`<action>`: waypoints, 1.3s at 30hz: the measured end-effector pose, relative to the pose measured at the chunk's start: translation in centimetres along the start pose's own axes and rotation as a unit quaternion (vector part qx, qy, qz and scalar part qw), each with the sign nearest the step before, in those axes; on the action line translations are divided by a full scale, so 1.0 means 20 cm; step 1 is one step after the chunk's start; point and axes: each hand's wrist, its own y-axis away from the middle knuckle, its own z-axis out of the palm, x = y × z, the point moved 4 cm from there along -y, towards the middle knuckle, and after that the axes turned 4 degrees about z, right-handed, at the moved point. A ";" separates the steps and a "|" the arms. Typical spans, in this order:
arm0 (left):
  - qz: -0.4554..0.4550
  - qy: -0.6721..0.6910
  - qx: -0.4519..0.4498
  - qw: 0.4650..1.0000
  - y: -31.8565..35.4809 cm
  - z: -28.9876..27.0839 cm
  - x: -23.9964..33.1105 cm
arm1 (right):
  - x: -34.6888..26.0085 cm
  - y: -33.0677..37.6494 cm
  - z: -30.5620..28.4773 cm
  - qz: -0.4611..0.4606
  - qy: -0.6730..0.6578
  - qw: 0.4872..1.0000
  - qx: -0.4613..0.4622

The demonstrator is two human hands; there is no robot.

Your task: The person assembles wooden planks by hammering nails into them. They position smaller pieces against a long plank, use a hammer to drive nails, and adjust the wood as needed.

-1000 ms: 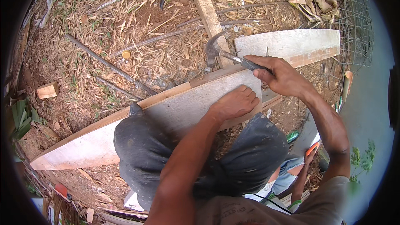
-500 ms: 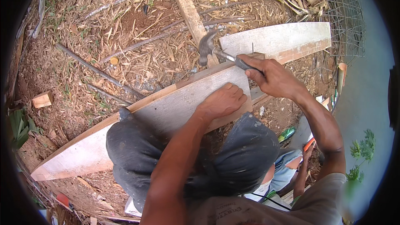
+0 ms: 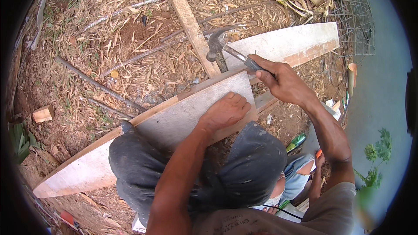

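My right hand (image 3: 285, 82) grips the dark handle of a claw hammer (image 3: 237, 53), its metal head (image 3: 215, 45) pointing away to the left. Just beyond my index finger, the tip of a thin upright nail (image 3: 255, 52) shows; its lower part is hidden behind my hand. Across my knees lies a long tapered panel (image 3: 174, 113), whitish with a wooden strip (image 3: 191, 90) along its far edge. My left hand (image 3: 226, 111) rests curled on the panel's face near its square right end. Whatever its fingers may enclose is hidden.
A similar whitish panel (image 3: 287, 43) lies beyond my right hand. A wooden plank (image 3: 187, 21) extends away over dry leaves. Metal rods (image 3: 100, 82), a small wood block (image 3: 43, 114) and wire mesh (image 3: 355, 13) lie around. At lower right sits another person in torn jeans (image 3: 298, 172).
The view has shifted slightly, moving the scene left. My right hand and the hammer have moved a little relative to the panel, covering more of the nail. My left hand stays on the panel.
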 end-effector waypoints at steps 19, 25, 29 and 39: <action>-0.015 0.039 0.021 0.999 0.02 0.04 -0.02 | -0.13 -0.02 0.17 -0.048 -0.017 0.999 -0.015; -0.015 0.012 0.062 0.998 0.01 0.00 -0.02 | -0.05 0.01 0.21 0.007 0.037 0.995 -0.098; -0.027 0.066 -0.019 0.997 0.00 0.01 -0.03 | -0.03 0.03 0.13 0.003 -0.020 1.000 0.002; -0.028 0.063 -0.025 0.997 -0.01 -0.02 -0.03 | 0.01 0.07 0.11 0.006 -0.057 0.997 0.056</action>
